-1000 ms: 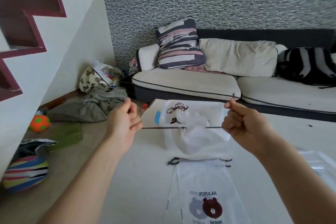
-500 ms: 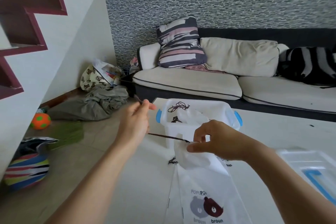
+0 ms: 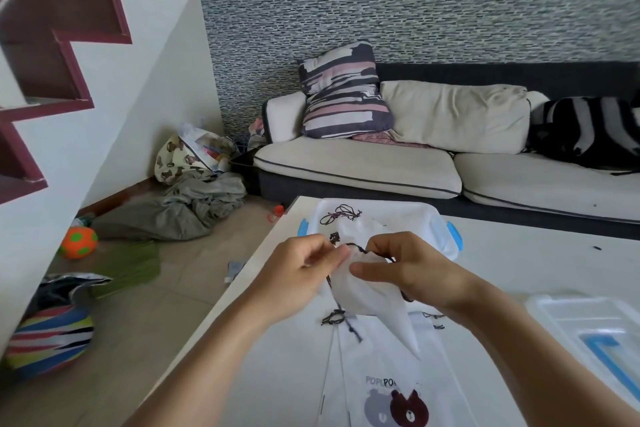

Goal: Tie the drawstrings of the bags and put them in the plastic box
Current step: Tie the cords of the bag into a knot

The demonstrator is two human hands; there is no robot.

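A white drawstring bag (image 3: pixel 370 298) hangs gathered between both hands above the white table (image 3: pixel 519 274). My left hand (image 3: pixel 298 274) pinches its dark drawstring (image 3: pixel 356 247) at the bag's neck. My right hand (image 3: pixel 405 267) grips the neck and the cord from the other side, thumb pointing left. Loose cord ends dangle below. Behind the hands stands the clear plastic box (image 3: pixel 440 229) with blue handles, holding tied white bags with dark cords. Flat on the table lies a stack of white bags with a bear print (image 3: pixel 388 388).
The box's clear lid (image 3: pixel 588 333) with a blue latch lies at the right. A sofa (image 3: pixel 415 170) with cushions runs behind the table. On the floor to the left are crumpled clothes (image 3: pixel 194 204), an orange ball (image 3: pixel 78 242) and a striped ball (image 3: pixel 48 340).
The hands, earlier far apart pulling the cord taut, have come together at the bag's neck. The bag is now bunched between them and the cord is slack.
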